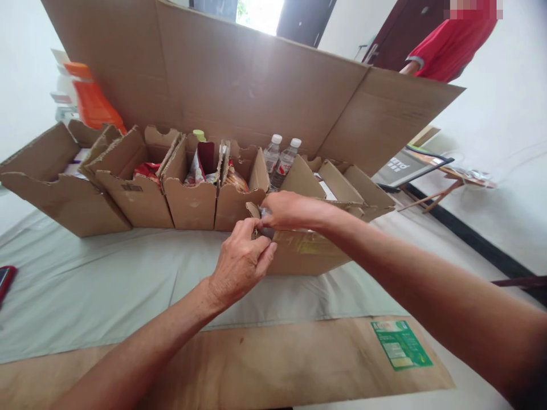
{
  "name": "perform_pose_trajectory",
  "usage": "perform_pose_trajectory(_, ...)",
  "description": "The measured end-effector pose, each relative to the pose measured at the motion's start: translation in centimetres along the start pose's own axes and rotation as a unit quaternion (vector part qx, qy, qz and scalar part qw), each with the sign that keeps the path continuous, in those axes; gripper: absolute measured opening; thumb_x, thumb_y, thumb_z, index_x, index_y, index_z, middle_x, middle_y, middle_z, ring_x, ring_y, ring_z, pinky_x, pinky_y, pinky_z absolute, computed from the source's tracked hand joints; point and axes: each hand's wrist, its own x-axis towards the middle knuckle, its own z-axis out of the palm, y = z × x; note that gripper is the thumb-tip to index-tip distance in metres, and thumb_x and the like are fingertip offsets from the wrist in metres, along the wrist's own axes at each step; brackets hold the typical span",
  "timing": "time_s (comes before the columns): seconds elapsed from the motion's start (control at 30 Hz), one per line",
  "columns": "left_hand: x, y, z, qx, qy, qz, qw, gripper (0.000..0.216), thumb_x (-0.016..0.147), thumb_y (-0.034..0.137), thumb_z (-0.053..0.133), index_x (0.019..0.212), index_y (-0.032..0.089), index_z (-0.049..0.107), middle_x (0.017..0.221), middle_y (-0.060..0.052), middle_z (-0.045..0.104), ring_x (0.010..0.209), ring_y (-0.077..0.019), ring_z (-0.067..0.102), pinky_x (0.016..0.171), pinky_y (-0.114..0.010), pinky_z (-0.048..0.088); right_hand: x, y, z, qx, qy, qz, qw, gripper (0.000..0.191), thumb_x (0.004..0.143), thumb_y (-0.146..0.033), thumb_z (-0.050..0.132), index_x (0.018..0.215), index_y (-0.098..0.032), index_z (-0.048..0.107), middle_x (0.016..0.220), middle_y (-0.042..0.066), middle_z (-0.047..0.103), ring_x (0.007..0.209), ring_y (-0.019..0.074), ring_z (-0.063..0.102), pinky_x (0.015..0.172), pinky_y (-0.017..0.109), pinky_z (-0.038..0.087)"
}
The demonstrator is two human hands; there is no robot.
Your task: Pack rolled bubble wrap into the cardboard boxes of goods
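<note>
Both hands (265, 233) pinch box (307, 250) corner

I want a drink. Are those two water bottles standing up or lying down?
Standing up. Both water bottles stand in a cardboard box, white caps on top.

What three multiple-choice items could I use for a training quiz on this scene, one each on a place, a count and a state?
1. Where do the clear plastic water bottles stand?
A. In a brown cardboard box
B. On the bare floor
C. In the left hand

2. How many white bottle caps show?
A. Five
B. Two
C. None

3. What is the left hand doing?
A. Hanging free
B. Lying flat on the pale green cloth
C. Pinching the front brown cardboard box

Answers: 1 A, the bottles rise from between box walls; 2 B, two caps sit side by side; 3 C, its fingers close on the box corner beside the right hand.
</note>
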Motion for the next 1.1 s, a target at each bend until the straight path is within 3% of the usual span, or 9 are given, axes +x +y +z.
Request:
perform_pose_trajectory(0.13,-0.1,0.0,0.1,0.007,0.003,0.012,1.0,0.024,0.098,0.021,0.056,0.078,0.018,0.069,0.104,-0.011,0.063,0.096,-0.0236,0.061,0.082,-0.04,0.058,-1.0,1.6,-0.7,-0.026,-0.049,-0.026,0.998,0.011,0.085,-0.018,0.062,0.078,-0.017,0.071,0.068,0.003,0.069,0.058,0.0155,0.058,0.052,0.027,0.035)
perform_pose_trajectory(0.43,0.1,0.2,0.7,0.026,0.012,0.025,0.999,0.02,0.096,0.018,0.058,0.079,0.017,0.068,0.105,-0.011,0.064,0.096,-0.0234,0.064,0.083,-0.039,0.059,0.5,2.1,0.1,-0.029,-0.067,-0.061,0.995,0.022,0.091,-0.024,0.065,0.072,-0.015,0.071,0.07,0.004,0.069,0.062,0.0147,0.057,0.057,0.026,0.034)
perform_pose_trajectory(0.53,0.2,0.5,0.9,0.019,0.014,0.016,1.0,0.018,0.097,0.018,0.056,0.083,0.017,0.068,0.115,-0.012,0.064,0.093,-0.0208,0.067,0.083,-0.038,0.06,-2.3,2.9,-0.4,-0.013,0.001,-0.048,0.999,0.023,0.096,-0.029,0.058,0.086,-0.016,0.074,0.081,0.007,0.073,0.07,0.0176,0.061,0.061,0.028,0.037)
perform_pose_trajectory(0.6,-0.3,0.8,0.9,0.003,0.027,0.002,1.0,0.012,0.097,0.018,0.058,0.101,0.017,0.068,0.13,-0.015,0.06,0.096,-0.0204,0.068,0.087,-0.039,0.061,-6.1,3.8,-0.1,0.037,0.136,-0.027,0.99,0.025,0.098,-0.031,0.054,0.095,-0.018,0.075,0.088,0.006,0.075,0.077,0.0199,0.065,0.066,0.03,0.041)
perform_pose_trajectory(0.7,-2.0,1.1,0.5,-0.06,0.064,-0.041,0.995,0.054,0.095,0.019,0.064,0.146,0.022,0.047,0.153,-0.019,0.045,0.114,-0.0241,0.067,0.093,-0.041,0.061,-13.2,6.3,2.7,0.19,0.387,0.025,0.902,0.023,0.097,-0.04,0.059,0.101,-0.026,0.077,0.1,0.004,0.078,0.091,0.024,0.07,0.08,0.036,0.05)
perform_pose_trajectory(0.8,-4.0,1.0,0.2,-0.121,0.045,-0.145,0.981,0.072,0.095,0.024,0.064,0.158,0.028,0.029,0.156,-0.018,0.043,0.126,-0.0277,0.063,0.096,-0.044,0.06,-17.7,10.1,8.2,0.287,0.524,0.164,0.785,0.022,0.092,-0.049,0.068,0.102,-0.032,0.078,0.106,0.006,0.077,0.103,0.0303,0.07,0.094,0.046,0.052)
perform_pose_trajectory(0.87,-4.5,0.6,0.7,-0.16,0.008,-0.212,0.964,0.073,0.095,0.028,0.064,0.159,0.029,0.028,0.159,-0.017,0.042,0.136,-0.0308,0.057,0.102,-0.049,0.057,-17.8,12.5,12.0,0.354,0.509,0.216,0.754,0.036,0.087,-0.053,0.073,0.113,-0.03,0.073,0.116,0.01,0.075,0.108,0.0335,0.069,0.095,0.051,0.052)
perform_pose_trajectory(0.93,-4.1,0.4,1.9,-0.209,-0.024,-0.242,0.947,0.076,0.095,0.032,0.064,0.161,0.028,0.025,0.164,-0.018,0.037,0.145,-0.0333,0.047,0.108,-0.052,0.052,-16.1,13.9,15.1,0.421,0.452,0.19,0.763,0.057,0.08,-0.059,0.075,0.124,-0.025,0.065,0.127,0.014,0.07,0.114,0.0346,0.067,0.091,0.051,0.054)
perform_pose_trajectory(1.1,-2.6,1.4,4.8,-0.226,-0.061,-0.174,0.957,0.076,0.097,0.032,0.058,0.162,0.019,0.022,0.149,-0.022,0.055,0.138,-0.0335,0.054,0.107,-0.054,0.051,-13.2,12.2,18.9,0.465,0.421,0.135,0.767,0.061,0.082,-0.067,0.065,0.12,-0.019,0.06,0.118,0.015,0.071,0.103,0.0304,0.068,0.085,0.044,0.056)
